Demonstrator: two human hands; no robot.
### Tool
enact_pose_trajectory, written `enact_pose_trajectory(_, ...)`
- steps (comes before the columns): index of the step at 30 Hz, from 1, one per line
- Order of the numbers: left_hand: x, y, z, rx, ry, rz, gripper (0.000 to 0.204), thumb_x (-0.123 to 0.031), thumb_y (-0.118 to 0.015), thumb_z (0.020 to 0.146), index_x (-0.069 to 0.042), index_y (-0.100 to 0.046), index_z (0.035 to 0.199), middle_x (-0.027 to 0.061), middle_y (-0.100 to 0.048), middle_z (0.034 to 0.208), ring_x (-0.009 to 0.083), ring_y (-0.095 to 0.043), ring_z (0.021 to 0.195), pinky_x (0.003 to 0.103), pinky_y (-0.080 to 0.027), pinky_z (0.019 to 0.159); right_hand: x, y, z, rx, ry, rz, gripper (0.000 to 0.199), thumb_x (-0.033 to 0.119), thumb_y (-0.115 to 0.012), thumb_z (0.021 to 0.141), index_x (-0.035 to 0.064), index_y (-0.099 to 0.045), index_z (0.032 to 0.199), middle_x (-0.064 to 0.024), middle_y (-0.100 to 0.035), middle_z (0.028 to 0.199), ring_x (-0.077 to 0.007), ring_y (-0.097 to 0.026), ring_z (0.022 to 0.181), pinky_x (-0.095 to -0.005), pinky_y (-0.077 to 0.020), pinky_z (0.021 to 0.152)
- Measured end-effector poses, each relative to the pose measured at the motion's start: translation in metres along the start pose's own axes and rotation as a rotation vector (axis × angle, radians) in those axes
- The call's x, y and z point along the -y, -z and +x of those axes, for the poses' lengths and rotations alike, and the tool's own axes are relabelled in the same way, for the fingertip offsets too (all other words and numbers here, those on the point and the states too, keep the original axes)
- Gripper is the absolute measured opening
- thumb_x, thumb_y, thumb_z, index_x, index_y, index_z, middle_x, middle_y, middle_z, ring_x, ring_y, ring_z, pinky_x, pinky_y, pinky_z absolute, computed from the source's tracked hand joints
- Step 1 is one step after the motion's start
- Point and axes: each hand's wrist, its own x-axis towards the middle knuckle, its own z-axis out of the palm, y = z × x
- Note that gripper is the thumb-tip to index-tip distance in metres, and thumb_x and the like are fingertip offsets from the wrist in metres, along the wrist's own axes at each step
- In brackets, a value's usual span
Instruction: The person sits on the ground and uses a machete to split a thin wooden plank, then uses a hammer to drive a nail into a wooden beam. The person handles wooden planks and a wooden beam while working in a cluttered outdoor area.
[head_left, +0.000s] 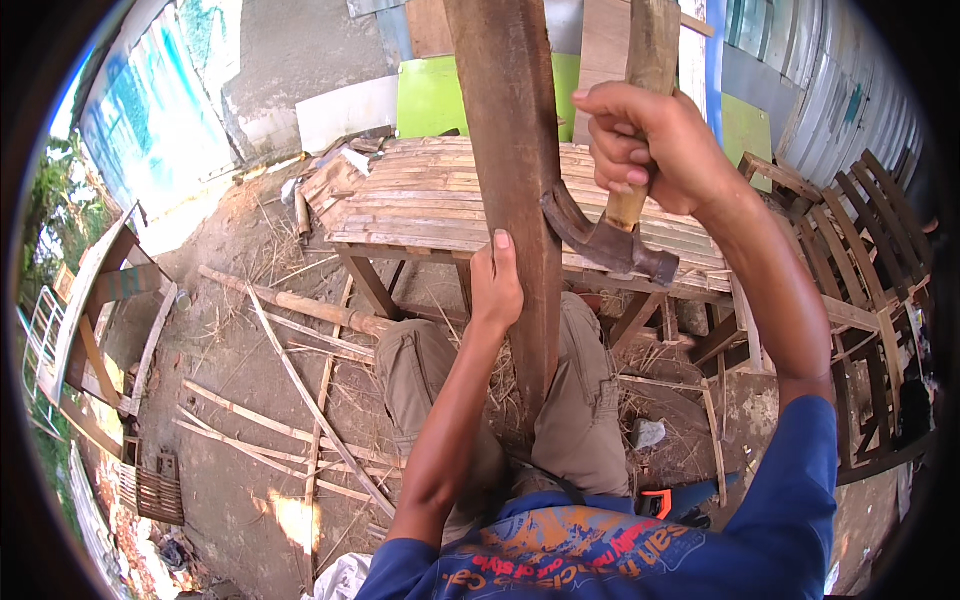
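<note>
A long brown wooden plank [512, 130] stands steeply tilted between my knees, its upper part running out of the top of the picture. My left hand [496, 285] grips the plank's left edge, with the thumb lying along its face. My right hand [650, 145] is wrapped round the wooden handle of a claw hammer [625, 248], which hangs head down. The hammer's claw points at the plank's right edge and seems to touch it; whether a nail sits there I cannot make out.
A bamboo-slat table [400, 205] stands just beyond the plank. Bamboo poles and strips [310, 420] litter the dirt floor at left. A saw with an orange handle [656, 504] lies by my right side. Slatted wooden frames [860, 220] stand at right.
</note>
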Motion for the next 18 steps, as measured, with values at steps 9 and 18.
enact_pose_trajectory(9, -0.006, 0.007, -0.001, 0.041, 0.081, 0.132, 0.061, -0.045, -0.037, 0.107, 0.006, -0.055, 0.08, 0.0102, -0.049, 0.064, 0.0161, -0.043, 0.065, 0.04, -0.039, 0.06, 0.004, 0.013, 0.044, 0.113, -0.194, -0.086, 0.053, 0.025, -0.065, 0.093, 0.0209, -0.028, 0.056, 0.0071, -0.029, 0.047, -0.0063, -0.032, 0.038, -0.0273, -0.0331, 0.045)
enact_pose_trajectory(18, 0.026, 0.013, 0.014, -0.034, 0.117, -0.041, 0.067, -0.047, -0.033, 0.108, 0.008, -0.057, 0.08, 0.0058, -0.052, 0.065, 0.0142, -0.046, 0.067, 0.037, -0.04, 0.061, -0.026, -0.026, 0.012, 0.016, -0.096, -0.204, 0.034, 0.019, -0.066, 0.094, 0.0109, -0.043, 0.07, 0.0042, -0.033, 0.051, -0.0064, -0.032, 0.041, -0.026, -0.0262, 0.042)
